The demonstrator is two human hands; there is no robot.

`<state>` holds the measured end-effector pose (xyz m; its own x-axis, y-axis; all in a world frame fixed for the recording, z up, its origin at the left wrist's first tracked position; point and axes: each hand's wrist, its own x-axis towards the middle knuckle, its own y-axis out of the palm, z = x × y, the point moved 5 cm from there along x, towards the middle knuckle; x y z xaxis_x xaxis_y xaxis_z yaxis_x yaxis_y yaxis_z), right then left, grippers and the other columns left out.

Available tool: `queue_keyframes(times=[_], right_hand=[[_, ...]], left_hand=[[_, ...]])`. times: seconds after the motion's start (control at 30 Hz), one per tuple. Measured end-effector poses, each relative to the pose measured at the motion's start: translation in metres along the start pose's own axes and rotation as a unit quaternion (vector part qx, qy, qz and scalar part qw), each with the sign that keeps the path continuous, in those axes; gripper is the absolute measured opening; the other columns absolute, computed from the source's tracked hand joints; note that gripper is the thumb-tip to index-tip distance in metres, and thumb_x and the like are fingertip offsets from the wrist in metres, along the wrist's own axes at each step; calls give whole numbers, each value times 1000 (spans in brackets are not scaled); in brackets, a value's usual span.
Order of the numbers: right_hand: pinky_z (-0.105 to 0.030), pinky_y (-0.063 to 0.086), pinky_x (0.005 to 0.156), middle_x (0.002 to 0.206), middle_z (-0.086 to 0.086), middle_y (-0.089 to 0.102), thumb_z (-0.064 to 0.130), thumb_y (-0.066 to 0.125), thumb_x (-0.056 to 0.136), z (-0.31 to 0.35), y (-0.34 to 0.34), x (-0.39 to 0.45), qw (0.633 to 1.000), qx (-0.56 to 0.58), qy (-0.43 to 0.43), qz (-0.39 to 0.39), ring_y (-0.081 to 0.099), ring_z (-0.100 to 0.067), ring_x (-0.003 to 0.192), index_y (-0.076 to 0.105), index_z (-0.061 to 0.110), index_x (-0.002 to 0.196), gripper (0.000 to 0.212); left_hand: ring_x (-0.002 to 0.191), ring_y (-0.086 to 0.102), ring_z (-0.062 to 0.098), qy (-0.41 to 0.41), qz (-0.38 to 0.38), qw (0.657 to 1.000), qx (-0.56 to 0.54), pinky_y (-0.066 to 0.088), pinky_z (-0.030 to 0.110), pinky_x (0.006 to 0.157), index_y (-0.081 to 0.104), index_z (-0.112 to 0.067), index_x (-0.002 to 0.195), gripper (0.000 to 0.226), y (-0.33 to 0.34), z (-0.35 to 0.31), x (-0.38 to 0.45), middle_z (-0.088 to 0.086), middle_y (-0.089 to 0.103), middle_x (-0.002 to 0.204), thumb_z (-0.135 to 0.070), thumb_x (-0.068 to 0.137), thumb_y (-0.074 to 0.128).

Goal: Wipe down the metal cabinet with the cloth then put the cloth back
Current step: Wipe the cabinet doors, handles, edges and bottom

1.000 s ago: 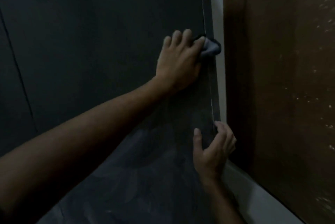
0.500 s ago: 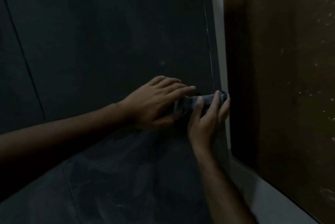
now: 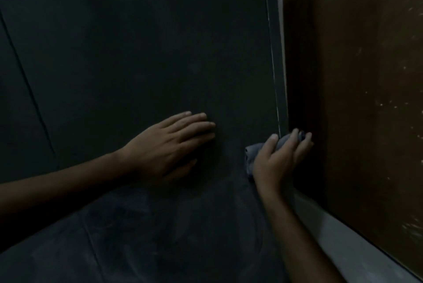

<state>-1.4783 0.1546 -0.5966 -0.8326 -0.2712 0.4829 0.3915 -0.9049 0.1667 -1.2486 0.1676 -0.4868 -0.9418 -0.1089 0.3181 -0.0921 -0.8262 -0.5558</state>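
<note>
Fingers (image 3: 295, 143) of my right hand (image 3: 278, 161) are curling around the cloth (image 3: 253, 154), pinching it against my palm, with the thumb lying over its near side. It is showing as a grey, bunched lump, one end poking out to the left of my thumb and a little more peeking between my fingertips at the top. I am pressing it against the right edge of the cabinet (image 3: 137, 42), low on the dark panel, right where the thin pale edge strip (image 3: 275, 90) is running down the corner. My fingertips are reaching just past that corner toward the shadowed gap.

My left hand (image 3: 169, 147) is lying flat on the cabinet front, palm down, fingers stretched out and held close together, pointing to the right. It is gripping nothing. It is sitting well apart from the cloth, with bare panel between the two hands, and my left forearm is crossing the lower left of the view.

Below my hands the metal is looking duller and streaked. A dark seam (image 3: 27, 81) is slanting down the panel at far left. To the right, a brown wooden surface (image 3: 366, 99) is standing beside the cabinet, with a pale ledge (image 3: 343, 243) running along its foot.
</note>
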Motion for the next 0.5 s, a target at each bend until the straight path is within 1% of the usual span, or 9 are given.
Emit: queue_keyframes(times=[0.07,0.13,0.17,0.2,0.27,0.33,0.4,0.47,0.5], right_hand=[[-34,14,119,164,-18,13,41,38,100,40,14,20,1000,13,-16,-4,11,-33,151,31,7,153,63],[-33,11,119,165,-15,11,46,36,102,79,27,31,996,-2,-86,8,9,-29,152,28,11,155,63],[-33,10,120,165,-15,10,47,35,103,85,31,30,991,-10,-130,12,8,-28,152,26,12,155,64],[-34,12,120,165,-17,11,46,35,103,81,30,24,987,-14,-163,14,8,-28,152,27,12,155,63],[-36,18,121,163,-22,15,42,36,103,41,21,-2,983,-18,-182,16,14,-31,151,31,6,154,62],[-43,27,119,162,-25,15,41,36,103,-11,5,-33,989,-23,-144,30,19,-34,149,31,4,153,62],[-45,27,119,163,-23,12,42,34,101,-40,0,-45,996,-25,-73,40,17,-36,150,29,4,154,65],[-45,21,120,161,-27,16,40,35,100,-26,6,-31,1000,-10,-20,7,15,-40,150,32,-1,151,66],[-44,20,121,159,-29,19,39,37,100,-6,12,-23,1000,-3,-25,-9,16,-42,149,34,-3,150,65]], left_hand=[[155,19,27,4,27,999,20,16,45,125,43,-12,152,60,10,0,-7,10,33,163,-44,102,44],[155,17,27,11,42,998,39,15,46,125,41,-12,153,60,13,1,-9,10,30,164,-45,102,41],[155,18,27,11,42,998,40,15,46,125,40,-12,153,61,13,1,-9,10,29,164,-45,102,40],[155,18,27,10,37,999,38,15,46,125,40,-11,153,61,13,1,-9,10,30,164,-44,102,41],[155,19,28,7,28,999,34,14,46,126,41,-9,153,61,12,0,-9,11,31,164,-42,101,44],[155,19,28,1,27,999,31,14,45,126,44,-9,152,60,11,-1,-10,10,33,163,-42,101,45],[153,24,28,-17,19,1000,15,17,45,125,49,-10,149,58,10,-6,-12,10,40,159,-42,100,45],[149,33,28,-39,5,999,-2,21,44,124,54,-11,145,56,10,-14,-19,10,47,154,-41,98,47],[148,36,28,-47,1,999,-8,23,44,123,55,-11,144,55,11,-18,-25,10,50,152,-40,98,48]])
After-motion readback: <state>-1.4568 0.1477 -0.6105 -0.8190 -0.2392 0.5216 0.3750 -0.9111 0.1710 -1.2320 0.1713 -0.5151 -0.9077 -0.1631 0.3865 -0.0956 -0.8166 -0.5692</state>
